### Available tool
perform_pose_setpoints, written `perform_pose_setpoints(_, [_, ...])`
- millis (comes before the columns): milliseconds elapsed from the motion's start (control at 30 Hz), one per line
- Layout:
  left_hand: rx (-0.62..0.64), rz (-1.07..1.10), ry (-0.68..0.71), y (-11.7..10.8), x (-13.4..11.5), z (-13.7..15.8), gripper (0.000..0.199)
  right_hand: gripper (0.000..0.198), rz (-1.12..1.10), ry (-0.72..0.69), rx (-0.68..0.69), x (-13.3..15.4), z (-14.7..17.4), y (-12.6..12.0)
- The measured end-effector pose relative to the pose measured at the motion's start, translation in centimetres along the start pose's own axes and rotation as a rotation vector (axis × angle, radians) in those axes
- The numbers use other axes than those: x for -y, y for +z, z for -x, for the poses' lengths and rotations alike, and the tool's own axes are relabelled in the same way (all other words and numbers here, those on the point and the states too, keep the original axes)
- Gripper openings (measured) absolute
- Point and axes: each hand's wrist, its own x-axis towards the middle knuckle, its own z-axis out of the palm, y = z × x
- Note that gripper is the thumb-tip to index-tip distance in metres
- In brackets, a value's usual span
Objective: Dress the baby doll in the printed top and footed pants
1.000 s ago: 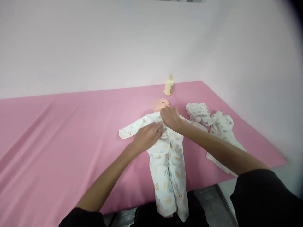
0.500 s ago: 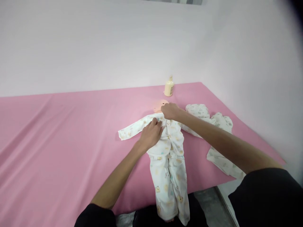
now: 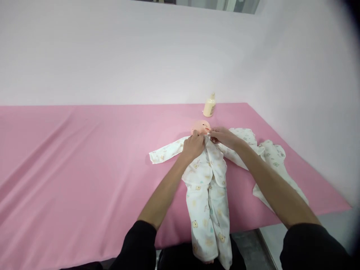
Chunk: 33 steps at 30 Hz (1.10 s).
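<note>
A baby doll (image 3: pixel 200 126) lies on its back, head toward the wall, its legs hanging over the table's front edge. It wears a white printed jacket (image 3: pixel 197 169) and matching trousers (image 3: pixel 204 221). At the neck, my left hand (image 3: pixel 194 145) grips one side of the jacket's collar with bent fingers. Just across from it, my right hand (image 3: pixel 223 137) pinches the collar's other side under the doll's chin. The jacket front hangs slightly parted below my hands. My fingers hide most of the neckline.
A cream pump bottle (image 3: pixel 209 106) stands behind the doll's head near the wall. More white printed baby clothes (image 3: pixel 274 159) lie to the right, partly behind my right forearm. Pink cloth (image 3: pixel 84 168) covers the table, whose front edge is close to me.
My left hand has moved up from the doll's chest to the collar. My right hand has shifted to the right side of the neck. The camera view has turned slightly.
</note>
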Motion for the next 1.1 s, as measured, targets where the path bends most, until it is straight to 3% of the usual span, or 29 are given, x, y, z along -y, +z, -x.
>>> perform_pose_setpoints(167, [-0.008, 0.072, 0.033, 0.2, 0.4, -1.2, 0.031, 0.024, -0.084, -0.062, -0.015, -1.2, 1.3, 1.0])
perform_pose_setpoints(367, [-0.067, 0.155, 0.058, 0.5, 0.9, -1.2, 0.026, 0.021, 0.082, -0.094, -0.15, -0.5, 2.5, 2.1])
perform_pose_setpoints(633, [-0.096, 0.215, 0.129, 0.1, 1.4, -1.1, 0.022, 0.021, 0.252, -0.148, -0.313, -1.9, 2.0, 3.4])
perform_pose_setpoints(900, [-0.073, 0.364, 0.076, -2.0, 3.7, -0.6, 0.012, 0.019, 0.151, 0.032, -0.588, -1.4, 4.2, 1.0])
perform_pose_setpoints(1000, [-0.047, 0.358, 0.097, -2.3, 3.7, -0.3, 0.011, 0.02, 0.158, 0.062, -0.566, -1.3, 4.8, 1.0])
perform_pose_setpoints(1100, [0.012, 0.314, 0.101, -2.3, 3.0, -0.2, 0.011, 0.028, 0.271, 0.001, -0.526, -0.7, 5.5, 2.5])
